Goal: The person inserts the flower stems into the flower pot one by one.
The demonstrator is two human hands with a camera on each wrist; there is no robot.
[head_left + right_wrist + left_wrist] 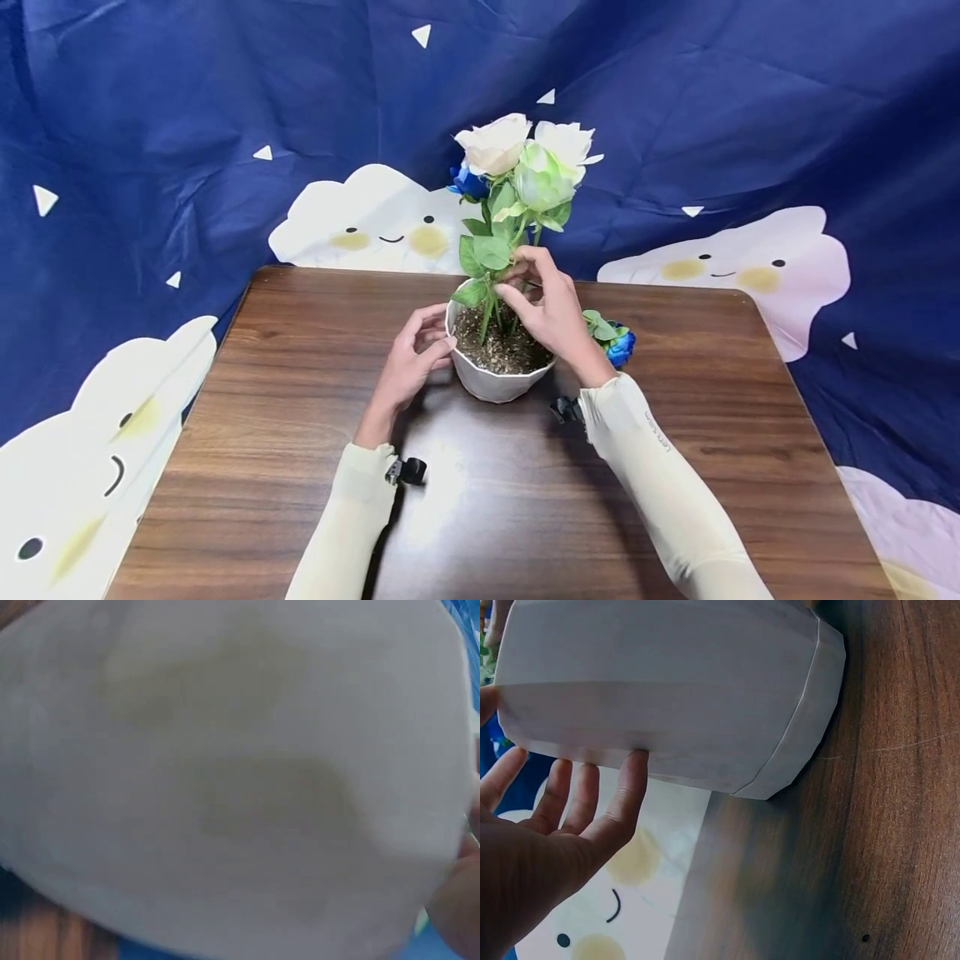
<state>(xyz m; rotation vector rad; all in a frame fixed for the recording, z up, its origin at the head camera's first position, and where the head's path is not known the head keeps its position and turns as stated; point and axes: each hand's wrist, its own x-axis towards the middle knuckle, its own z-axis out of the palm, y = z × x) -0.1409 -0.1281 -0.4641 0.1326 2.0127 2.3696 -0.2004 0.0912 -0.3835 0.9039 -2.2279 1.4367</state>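
Note:
A white faceted flowerpot (495,387) filled with dark soil (506,354) stands on the table. Artificial roses rise from it: white roses (493,146), a pale green rose (542,177) and a blue rose (470,182), with green leaves (491,252). My left hand (408,358) rests against the pot's left side, thumb at the rim; in the left wrist view its extended fingers (626,795) touch the wall. Above the soil, my right hand (551,308) pinches a rose stem between thumb and fingers; which bloom it carries is unclear. Pot wall (225,787) fills the right wrist view.
Another blue rose (619,346) with leaves lies on the brown wooden table (315,417), right of the pot, partly behind my right forearm. A dark blue cloth (225,83) with white clouds hangs behind the table's back edge. Small black cameras (411,471) sit at both wrists.

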